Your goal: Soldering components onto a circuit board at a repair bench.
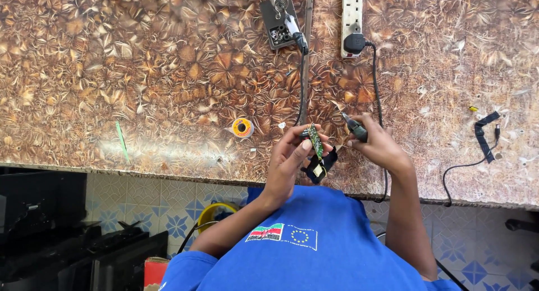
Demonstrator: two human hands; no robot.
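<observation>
Hands meet over a brown patterned bench (140, 72): left hand (289, 159) pinches a small green circuit board (316, 140) upright, right hand (379, 145) grips a soldering iron (355, 128) just beside it. Nearby lie a solder spool (242, 127), an iron stand (279, 18) and a white power strip (352, 18).

A red box (155, 273) sits at the bottom edge, at about seven o'clock from the picture's centre; only its top shows, with a pale rim. On the blue shirt, at six o'clock, lie two small rectangular patches side by side: the left patch (266, 232) is striped red, white and green with a dark band, and the right patch (302, 237) is dark blue with a ring of yellow dots, edged in white.
</observation>
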